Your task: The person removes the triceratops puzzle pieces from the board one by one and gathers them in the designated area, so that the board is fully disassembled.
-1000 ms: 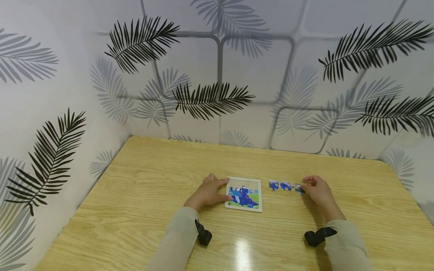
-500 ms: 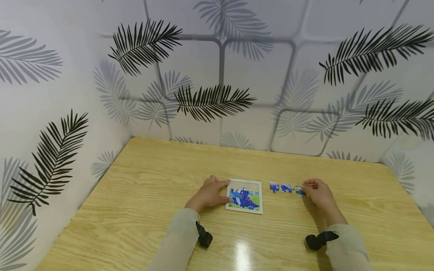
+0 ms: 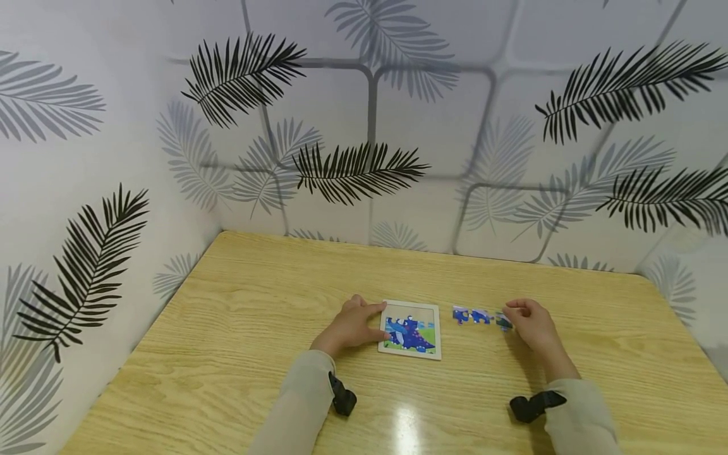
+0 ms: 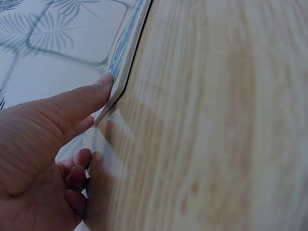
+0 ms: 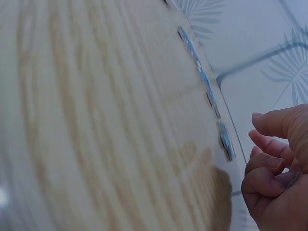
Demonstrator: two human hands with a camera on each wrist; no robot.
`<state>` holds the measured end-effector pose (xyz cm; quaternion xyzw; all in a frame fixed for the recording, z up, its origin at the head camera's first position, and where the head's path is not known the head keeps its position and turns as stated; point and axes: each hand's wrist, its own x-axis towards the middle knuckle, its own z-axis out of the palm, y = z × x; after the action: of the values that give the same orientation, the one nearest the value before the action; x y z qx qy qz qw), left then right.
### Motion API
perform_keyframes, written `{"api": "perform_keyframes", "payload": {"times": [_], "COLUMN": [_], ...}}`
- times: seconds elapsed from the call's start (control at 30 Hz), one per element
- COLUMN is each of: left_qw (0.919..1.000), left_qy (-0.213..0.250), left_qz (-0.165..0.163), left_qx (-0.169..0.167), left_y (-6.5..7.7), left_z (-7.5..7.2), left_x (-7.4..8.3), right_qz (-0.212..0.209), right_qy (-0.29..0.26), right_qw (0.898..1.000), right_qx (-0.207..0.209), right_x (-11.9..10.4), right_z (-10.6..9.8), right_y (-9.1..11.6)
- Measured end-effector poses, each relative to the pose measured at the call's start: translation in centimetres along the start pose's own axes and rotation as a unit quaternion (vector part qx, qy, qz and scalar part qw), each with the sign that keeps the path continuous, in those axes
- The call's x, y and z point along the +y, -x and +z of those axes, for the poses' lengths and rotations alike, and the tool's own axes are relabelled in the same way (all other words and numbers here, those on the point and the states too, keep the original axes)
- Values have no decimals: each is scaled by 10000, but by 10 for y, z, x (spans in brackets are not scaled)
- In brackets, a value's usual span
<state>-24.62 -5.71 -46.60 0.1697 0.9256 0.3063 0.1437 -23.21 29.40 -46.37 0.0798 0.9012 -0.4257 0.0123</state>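
A jigsaw puzzle tray [image 3: 438, 330] with a pale rim lies flat on the table, a blue dinosaur picture partly filling it. At its left edge, my left hand [image 3: 351, 325] rests its outstretched thumb on the rim, with the forefinger at the upper left corner. The left wrist view shows the thumb [image 4: 86, 101] on the tray's edge and the other fingers curled loosely. To the tray's right, loose puzzle pieces [image 3: 480, 316] lie in a row. Beside the rightmost puzzle piece [image 5: 226, 142], my right hand [image 5: 276, 168] is slightly apart from it, fingers bent, holding nothing.
The wood-grain table [image 3: 273, 272] meets a leaf-patterned wall [image 3: 409, 126] behind the tray and another at the left. Black wrist cameras [image 3: 343, 395] sit on both sleeves. Light glares on the table near its front.
My right hand has drawn slightly back from the rightmost puzzle piece, which it was touching earlier. The left hand and the tray keep their places; the head view has tilted a little.
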Motion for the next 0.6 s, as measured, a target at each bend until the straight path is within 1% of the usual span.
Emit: {"api": "perform_keyframes", "payload": {"times": [0.1,0.27,0.37,0.6], "left_qw": [10000,10000,9999,9997], "left_qy": [6,55,81,-107], "left_qz": [6,52,86,200], "left_qx": [-1,7,16,90], "left_y": [0,1,1,0], "left_z": [0,0,0,0], "left_x": [0,0,0,1], "right_qz": [-36,-48,-133,-376], "right_qy": [-1,-193,-295,-535], "right_qw": [10000,9998,9994,9976], "right_qx": [17,-58,-96,-243], "right_x": [-7,-20,-27,-43], "right_z": [3,13,22,46], "right_y": [1,2,2,2]}}
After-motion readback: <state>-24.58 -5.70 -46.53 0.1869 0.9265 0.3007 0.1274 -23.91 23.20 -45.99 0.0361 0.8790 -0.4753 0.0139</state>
